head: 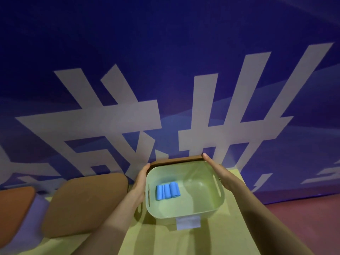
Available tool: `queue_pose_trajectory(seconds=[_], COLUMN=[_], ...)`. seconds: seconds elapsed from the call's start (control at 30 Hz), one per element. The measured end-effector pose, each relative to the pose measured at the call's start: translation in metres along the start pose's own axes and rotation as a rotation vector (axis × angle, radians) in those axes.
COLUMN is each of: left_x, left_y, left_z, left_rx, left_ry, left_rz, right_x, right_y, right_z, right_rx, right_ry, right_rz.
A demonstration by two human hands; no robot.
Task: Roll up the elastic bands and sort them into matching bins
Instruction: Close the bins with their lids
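You've got both hands flat on a brown lid [176,159] at the far rim of the pale green bin [184,211]: left hand [140,178] w/ fingers curled on the lid's left corner, right hand [216,167] stretched along its right edge, neither holding a band. Three rolled blue bands [167,190] lie side by side inside the bin, toward its left wall, so that colour looks sorted. Left of the bin, two more bins w/ brown lids [84,203] look shut; contents unseen, so can't tell what's left, prob. just lidding this one.
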State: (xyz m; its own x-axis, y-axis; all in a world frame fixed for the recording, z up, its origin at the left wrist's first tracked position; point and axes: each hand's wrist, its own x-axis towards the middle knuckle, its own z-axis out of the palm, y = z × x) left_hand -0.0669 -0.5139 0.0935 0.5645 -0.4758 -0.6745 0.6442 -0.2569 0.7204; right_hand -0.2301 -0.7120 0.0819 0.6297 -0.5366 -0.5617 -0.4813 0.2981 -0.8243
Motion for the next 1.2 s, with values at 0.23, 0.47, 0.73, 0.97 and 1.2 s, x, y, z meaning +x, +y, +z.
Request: queue_pose_trajectory(seconds=[0.23,0.47,0.73,0.97,1.2], left_x=[-0.03,-0.114,-0.106,-0.081,-0.081], left_y=[0.014,0.038,0.025,-0.01,-0.042], left_z=[0.011,0.038,0.021,-0.003,-0.016], left_rx=[0.056,0.155,-0.064,0.014,0.093], left_ry=[-0.012,0.008,-0.002,0.121,0.043], left_rz=[0.042,0.292,0.288,0.297,0.287], right_x=[-0.023,-0.051,-0.084,-0.09,-0.091], right_y=[-0.019,-0.033,-0.029,0.008,0.035], right_z=[-0.003,-0.005,-0.005,-0.005,0.009], right_rx=[0.026,0.034,0.069,0.135,0.207], right_ry=[0.098,0.111,0.078,-0.026,0.035], right_rz=[-0.055,-0.182,-0.223,-0.202,-0.203])
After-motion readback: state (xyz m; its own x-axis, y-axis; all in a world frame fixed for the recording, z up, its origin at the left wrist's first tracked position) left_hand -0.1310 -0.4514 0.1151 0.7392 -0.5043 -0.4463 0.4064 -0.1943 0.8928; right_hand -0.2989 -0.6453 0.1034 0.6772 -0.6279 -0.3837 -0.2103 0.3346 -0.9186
